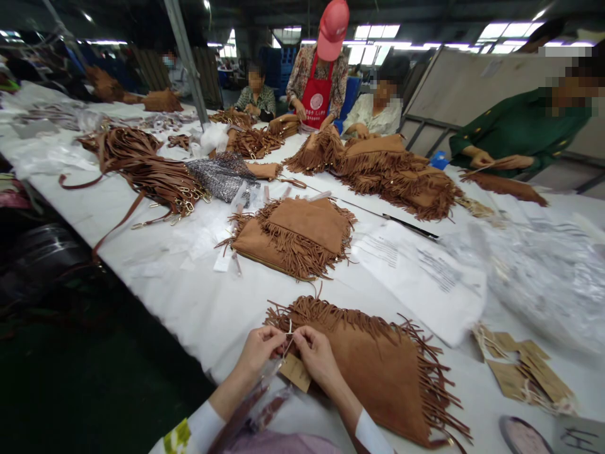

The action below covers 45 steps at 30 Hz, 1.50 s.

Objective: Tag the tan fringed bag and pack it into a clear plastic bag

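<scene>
A brown fringed suede bag (373,366) lies flat on the white table (174,277) at the front. At its left corner my left hand (262,350) and my right hand (314,356) are close together, thumbs and forefingers pinched on a thin pale string (290,334). From that string hangs a tan cardboard hang tag (295,372), just below my fingers. A clear plastic wrapper (269,403) with something brown inside sits under my left wrist. Whether the string passes through part of the bag is hidden by my fingers.
Several tan tags with strings (529,369) lie at the right, beside clear plastic bags (543,271) and a white printed bag (420,271). More fringed bags (295,236) and brown straps with clasps (161,176) lie farther back. Co-workers, one in a red apron (317,94), are around the table.
</scene>
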### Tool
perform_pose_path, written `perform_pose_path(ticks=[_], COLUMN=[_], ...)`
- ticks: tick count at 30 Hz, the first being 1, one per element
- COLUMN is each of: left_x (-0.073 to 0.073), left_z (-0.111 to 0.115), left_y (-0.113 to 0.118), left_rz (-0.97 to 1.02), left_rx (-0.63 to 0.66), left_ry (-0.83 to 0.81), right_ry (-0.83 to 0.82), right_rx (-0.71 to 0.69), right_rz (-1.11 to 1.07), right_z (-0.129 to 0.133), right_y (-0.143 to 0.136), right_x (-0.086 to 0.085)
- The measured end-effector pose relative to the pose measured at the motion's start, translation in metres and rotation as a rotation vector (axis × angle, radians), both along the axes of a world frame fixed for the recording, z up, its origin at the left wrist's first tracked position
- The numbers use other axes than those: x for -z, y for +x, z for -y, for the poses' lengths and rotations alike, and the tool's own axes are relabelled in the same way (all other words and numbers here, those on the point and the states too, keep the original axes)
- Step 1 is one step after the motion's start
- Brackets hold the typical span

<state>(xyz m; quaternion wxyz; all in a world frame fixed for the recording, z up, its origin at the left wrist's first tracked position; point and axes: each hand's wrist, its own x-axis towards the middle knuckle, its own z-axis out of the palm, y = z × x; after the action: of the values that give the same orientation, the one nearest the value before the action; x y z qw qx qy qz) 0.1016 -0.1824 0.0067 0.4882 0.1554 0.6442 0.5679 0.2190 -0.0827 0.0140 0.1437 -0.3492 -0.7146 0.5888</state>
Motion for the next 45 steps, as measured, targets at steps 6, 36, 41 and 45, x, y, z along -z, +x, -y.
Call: perform_pose_path(ticks=[6, 36, 41, 45], left_x=[-0.001, 0.004, 0.002, -0.007], left_z=[0.002, 0.008, 0.002, -0.006], left_y=[0.005, 0.004, 0.006, 0.001], left_rz=[0.123, 0.726, 0.408, 0.010], left_rx=[-0.088, -0.145, -0.078, 0.101], left_ry=[0.080, 0.198, 0.124, 0.160], right_ry=[0.121, -0.206, -0.029, 0.019], right_rx=[-0.313, 0.151, -0.117, -0.252], right_rz=[-0.083, -0.211, -0.084, -0.046], right_z=[-0.003, 0.002, -0.003, -0.004], right_y=[0.043, 0.015, 0.010, 0.008], right_x=[-0.027, -0.011, -0.020, -0.024])
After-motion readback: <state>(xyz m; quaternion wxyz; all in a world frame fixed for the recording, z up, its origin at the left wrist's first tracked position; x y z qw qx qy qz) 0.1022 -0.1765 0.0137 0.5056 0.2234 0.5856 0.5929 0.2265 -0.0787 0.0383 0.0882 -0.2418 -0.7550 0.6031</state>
